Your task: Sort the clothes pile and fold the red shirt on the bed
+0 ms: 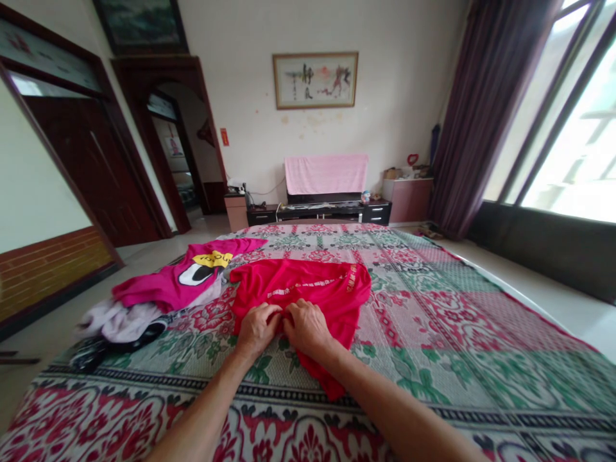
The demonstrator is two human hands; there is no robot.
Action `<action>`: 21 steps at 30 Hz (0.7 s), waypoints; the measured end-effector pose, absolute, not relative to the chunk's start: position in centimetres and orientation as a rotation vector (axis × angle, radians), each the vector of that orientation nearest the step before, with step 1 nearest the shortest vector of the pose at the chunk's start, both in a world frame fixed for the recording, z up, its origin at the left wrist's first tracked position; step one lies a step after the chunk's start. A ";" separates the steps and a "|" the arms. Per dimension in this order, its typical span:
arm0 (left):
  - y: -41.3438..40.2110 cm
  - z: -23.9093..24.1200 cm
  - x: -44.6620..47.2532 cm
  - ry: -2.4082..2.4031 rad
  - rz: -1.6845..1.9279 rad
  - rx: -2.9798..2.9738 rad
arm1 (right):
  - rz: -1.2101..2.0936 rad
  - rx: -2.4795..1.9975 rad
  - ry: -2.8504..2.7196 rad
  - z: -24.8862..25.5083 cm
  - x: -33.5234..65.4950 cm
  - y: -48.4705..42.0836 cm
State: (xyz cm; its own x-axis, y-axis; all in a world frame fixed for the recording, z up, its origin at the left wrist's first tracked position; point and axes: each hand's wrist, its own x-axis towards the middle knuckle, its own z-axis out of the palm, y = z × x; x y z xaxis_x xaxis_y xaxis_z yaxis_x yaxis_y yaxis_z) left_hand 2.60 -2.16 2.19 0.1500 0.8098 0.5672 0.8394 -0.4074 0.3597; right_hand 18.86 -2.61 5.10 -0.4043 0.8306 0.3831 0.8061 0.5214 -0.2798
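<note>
Woven floral cover (462, 314), red, green, white. Red garment (337, 305), smooth thin fabric, spread rumpled on it; pale lettering, too small to read. Magenta garment (166, 279), heaped left; dark letters on yellow, partly folded away. Right hand (308, 328), left hand (260, 327): adjacent, fingers curled, both pinching the red fabric.

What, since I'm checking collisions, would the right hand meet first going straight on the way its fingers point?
Beyond the red garment it touches, the right hand would probably meet the left hand first; the exact gap is unclear.
</note>
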 end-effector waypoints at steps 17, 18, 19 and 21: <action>-2.6 2.5 3.1 -1.585 -1.057 -2.332 | 0.053 -1.315 -2.210 4.2 19.1 -2.7; -2.6 2.5 3.2 -1.580 -1.049 -2.334 | 0.055 -1.315 -2.209 4.2 19.1 -2.7; -2.6 2.5 3.2 -1.577 -1.042 -2.334 | 0.060 -1.315 -2.206 4.3 19.1 -2.7; -2.6 2.6 3.2 -1.581 -1.036 -2.335 | 0.075 -1.315 -2.198 4.3 19.2 -2.7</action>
